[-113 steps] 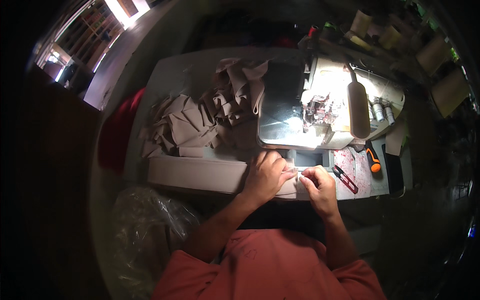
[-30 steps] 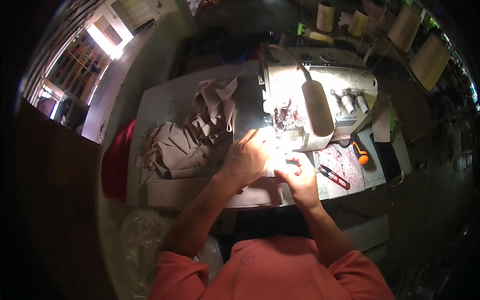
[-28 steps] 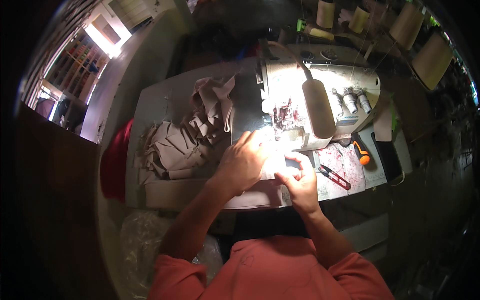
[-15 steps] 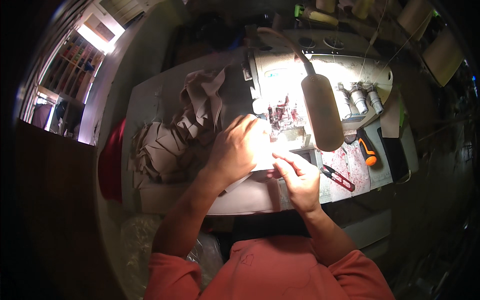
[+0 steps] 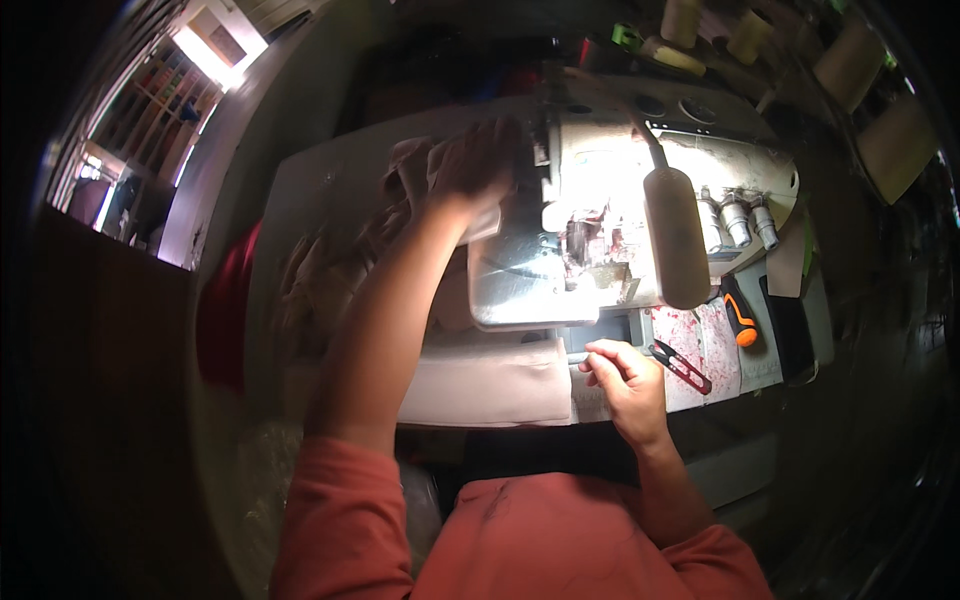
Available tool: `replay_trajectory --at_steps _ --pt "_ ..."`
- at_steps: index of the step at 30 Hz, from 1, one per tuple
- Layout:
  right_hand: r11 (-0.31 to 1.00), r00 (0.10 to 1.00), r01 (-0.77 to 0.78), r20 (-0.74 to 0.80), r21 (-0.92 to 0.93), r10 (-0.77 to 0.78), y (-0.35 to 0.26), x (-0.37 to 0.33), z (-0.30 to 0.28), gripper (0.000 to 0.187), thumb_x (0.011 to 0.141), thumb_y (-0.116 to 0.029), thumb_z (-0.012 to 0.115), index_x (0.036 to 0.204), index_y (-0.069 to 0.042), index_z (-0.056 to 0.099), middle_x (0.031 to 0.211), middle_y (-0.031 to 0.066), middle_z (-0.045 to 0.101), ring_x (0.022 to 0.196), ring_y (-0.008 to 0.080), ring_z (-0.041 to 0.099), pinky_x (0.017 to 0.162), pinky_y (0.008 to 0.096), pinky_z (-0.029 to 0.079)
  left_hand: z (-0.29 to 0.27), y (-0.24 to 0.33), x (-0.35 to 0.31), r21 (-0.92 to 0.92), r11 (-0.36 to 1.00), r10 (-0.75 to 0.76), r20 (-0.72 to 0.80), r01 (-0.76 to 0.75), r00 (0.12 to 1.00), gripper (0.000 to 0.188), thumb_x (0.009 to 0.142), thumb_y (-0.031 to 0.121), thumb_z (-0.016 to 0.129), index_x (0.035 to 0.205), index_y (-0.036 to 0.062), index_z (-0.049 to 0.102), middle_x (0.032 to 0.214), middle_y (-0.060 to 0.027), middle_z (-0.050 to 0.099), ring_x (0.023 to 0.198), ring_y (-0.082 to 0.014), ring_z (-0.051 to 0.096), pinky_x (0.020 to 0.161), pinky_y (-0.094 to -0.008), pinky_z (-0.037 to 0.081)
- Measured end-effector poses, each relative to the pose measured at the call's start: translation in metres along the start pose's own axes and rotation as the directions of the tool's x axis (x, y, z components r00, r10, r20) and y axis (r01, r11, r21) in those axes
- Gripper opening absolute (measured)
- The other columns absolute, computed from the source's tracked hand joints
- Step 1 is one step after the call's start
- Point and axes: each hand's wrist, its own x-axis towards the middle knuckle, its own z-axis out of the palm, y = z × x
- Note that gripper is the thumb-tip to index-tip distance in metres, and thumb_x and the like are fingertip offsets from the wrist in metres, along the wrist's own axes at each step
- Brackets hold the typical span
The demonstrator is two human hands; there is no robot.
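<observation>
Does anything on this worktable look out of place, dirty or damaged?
The pale sheet beside the red snips has red blotches, odd on so light a surface; whether stain or pattern, I can't tell. Left of it, the beige fabric pieces lie jumbled, unlike the flat-laid fabric at the front edge.

On the table (image 5: 325, 165), the cloth heap (image 5: 402, 172) lies left of the sewing machine (image 5: 600, 155), your left hand (image 5: 478, 165) at its far end. Nearer you, along the front edge, is the folded cloth (image 5: 490, 385); your right hand (image 5: 628, 385) is just right of it. Farther right come the snips (image 5: 684, 369), then the handled tool (image 5: 739, 314). The lamp (image 5: 675, 240) hangs over the machine; thread cones (image 5: 850, 70) stand behind, rightward.
</observation>
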Motion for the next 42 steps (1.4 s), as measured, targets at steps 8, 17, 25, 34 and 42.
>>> replay_trajectory --at_steps 8,17,25,34,42 --pt "0.899 0.954 0.287 0.189 -0.332 -0.235 -0.006 0.006 0.019 0.010 0.069 -0.002 0.064 0.072 0.001 0.055 0.069 0.0071 0.051 0.056 0.0149 0.047 0.051 0.0249 0.039 -0.047 -0.060 -0.034 -0.262 0.964 -0.130 -0.593 -0.037 0.795 0.032 0.081 0.012 0.051 0.111 0.0046 0.043 0.085 -0.0094 0.052 0.077 -0.0183 0.051 0.070 -0.0287 0.043" --pt "0.914 0.969 0.247 0.103 -0.323 -0.226 -0.008 -0.004 0.017 0.014 0.070 -0.002 0.062 0.080 0.001 0.053 0.069 0.0102 0.049 0.055 0.0193 0.049 0.052 0.0285 0.041 0.010 0.100 -0.222 -0.209 0.978 -0.005 -0.115 -0.019 0.993 0.017 0.067 0.016 0.063 0.075 0.0081 0.051 0.075 -0.0064 0.047 0.073 -0.0227 0.045 0.064 -0.0333 0.036" --pt "0.995 1.000 -0.002 0.024 -0.103 0.004 -0.003 -0.024 -0.010 0.014 0.078 -0.008 0.056 0.086 0.004 0.054 0.076 0.0057 0.055 0.063 0.0104 0.050 0.058 0.0234 0.042 0.023 0.086 -0.223 -0.599 0.800 -0.064 -0.101 -0.009 0.993 0.011 0.071 0.011 0.060 0.071 0.0057 0.050 0.073 -0.0058 0.048 0.070 -0.0226 0.045 0.064 -0.0317 0.036" --pt "0.910 0.911 -0.284 0.382 0.303 0.158 -0.042 -0.011 0.035 0.014 0.085 -0.010 0.046 0.085 0.002 0.054 0.071 0.0057 0.057 0.060 0.0099 0.055 0.055 0.0217 0.046 -0.019 0.123 -0.264 -0.543 0.837 -0.170 -0.149 0.063 0.974 0.010 0.074 0.011 0.057 0.081 0.0042 0.054 0.079 -0.0073 0.052 0.073 -0.0227 0.049 0.066 -0.0345 0.041" --pt "0.824 0.933 -0.317 0.312 0.471 0.180 -0.055 -0.027 0.029 0.015 0.084 -0.010 0.044 0.087 0.004 0.051 0.071 0.0095 0.056 0.059 0.0149 0.057 0.056 0.0295 0.052 -0.062 -0.024 -0.303 -0.860 -0.186 -0.916 -0.024 -0.476 0.400 0.052 0.087 0.033 0.043 0.123 -0.0030 0.032 0.125 -0.0142 0.039 0.119 -0.0240 0.035 0.098 -0.0406 0.028"
